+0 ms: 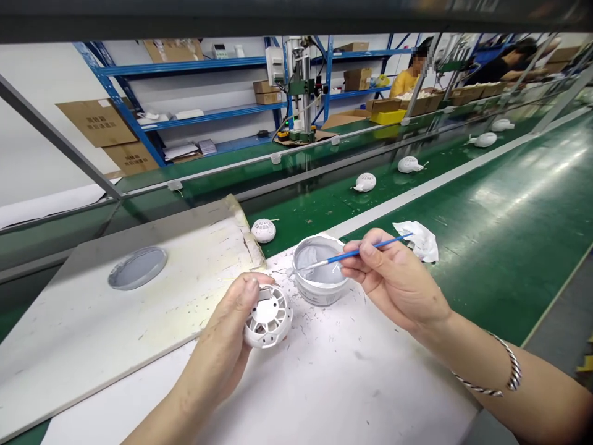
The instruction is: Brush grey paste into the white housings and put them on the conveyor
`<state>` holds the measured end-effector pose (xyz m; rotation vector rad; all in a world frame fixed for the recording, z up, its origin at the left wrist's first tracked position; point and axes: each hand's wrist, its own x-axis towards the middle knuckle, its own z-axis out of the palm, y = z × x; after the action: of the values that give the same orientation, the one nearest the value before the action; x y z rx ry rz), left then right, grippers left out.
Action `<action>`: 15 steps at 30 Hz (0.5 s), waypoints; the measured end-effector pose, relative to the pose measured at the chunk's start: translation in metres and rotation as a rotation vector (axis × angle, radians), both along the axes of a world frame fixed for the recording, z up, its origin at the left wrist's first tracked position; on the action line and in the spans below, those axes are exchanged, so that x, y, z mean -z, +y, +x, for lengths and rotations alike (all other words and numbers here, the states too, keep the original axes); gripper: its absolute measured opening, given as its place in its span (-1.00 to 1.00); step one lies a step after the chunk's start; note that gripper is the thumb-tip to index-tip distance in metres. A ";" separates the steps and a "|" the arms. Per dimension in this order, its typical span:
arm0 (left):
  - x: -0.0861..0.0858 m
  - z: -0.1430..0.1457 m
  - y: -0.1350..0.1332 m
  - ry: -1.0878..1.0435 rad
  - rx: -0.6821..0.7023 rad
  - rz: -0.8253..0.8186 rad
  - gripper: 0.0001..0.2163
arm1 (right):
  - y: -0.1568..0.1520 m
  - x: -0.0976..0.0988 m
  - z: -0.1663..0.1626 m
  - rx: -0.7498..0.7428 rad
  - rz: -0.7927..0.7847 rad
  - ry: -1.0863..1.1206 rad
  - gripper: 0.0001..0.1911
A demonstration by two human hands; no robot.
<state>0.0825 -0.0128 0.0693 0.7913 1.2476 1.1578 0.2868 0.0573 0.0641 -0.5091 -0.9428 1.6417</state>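
Note:
My left hand [236, 327] is closed round a white round plastic housing [267, 316] with a slotted, spoked face turned up toward me. Between the thumb and fingers of my right hand [393, 272] is a thin blue paintbrush [352, 253], its tip pointing left. Grey paste clings to the bristles, which hover by the left rim of an open tub [324, 293] of grey paste, just above the housing. My fingers hide part of the housing's left side and underside.
A grey-coated lid [138, 268] lies on a pale board [185, 247] to the left. Several similar white housings [264, 230] sit along the green conveyor belt [310, 213]. Crumpled tissue [419, 241] lies right of the tub. People sit farther up the line; a metal beam crosses overhead.

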 end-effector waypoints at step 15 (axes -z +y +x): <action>-0.002 -0.002 -0.006 -0.115 0.072 0.011 -0.75 | -0.023 0.007 -0.008 0.143 0.473 -0.277 -0.83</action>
<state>0.0807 -0.0184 0.0710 0.7614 1.1097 1.1367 0.2791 0.0342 0.0573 -0.4680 -1.4184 1.1825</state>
